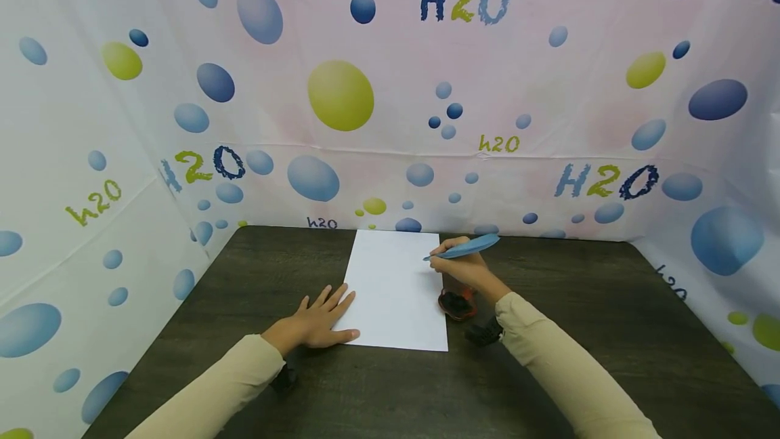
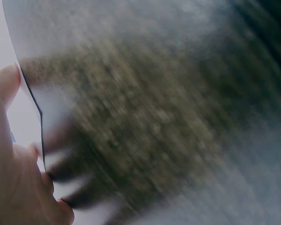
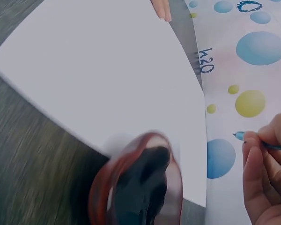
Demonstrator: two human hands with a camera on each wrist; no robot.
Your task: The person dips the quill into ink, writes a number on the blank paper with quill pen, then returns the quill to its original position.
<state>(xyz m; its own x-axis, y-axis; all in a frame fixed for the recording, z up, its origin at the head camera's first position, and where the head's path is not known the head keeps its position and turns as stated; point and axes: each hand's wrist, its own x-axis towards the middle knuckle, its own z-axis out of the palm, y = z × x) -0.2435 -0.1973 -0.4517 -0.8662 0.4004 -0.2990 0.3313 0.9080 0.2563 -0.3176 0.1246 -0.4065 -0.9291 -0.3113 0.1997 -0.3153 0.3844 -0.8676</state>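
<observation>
A bubble-printed backdrop (image 1: 396, 87) encloses a dark table (image 1: 640, 344); a white sheet (image 1: 396, 297) lies on it towards twelve o'clock. The left hand (image 1: 319, 320), at the sheet's eight o'clock, rests with fingers spread, gripping nothing; the right hand (image 1: 461, 266), at two o'clock, pinches a blue feather pen (image 1: 478, 244). Step in hand, apparently: poising to write; the next move calls for lowering the tip.

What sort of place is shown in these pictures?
Perhaps a screened-off desk setup: printed sheeting with H2O lettering rises behind and beside a dark table, where white paper lies.
</observation>
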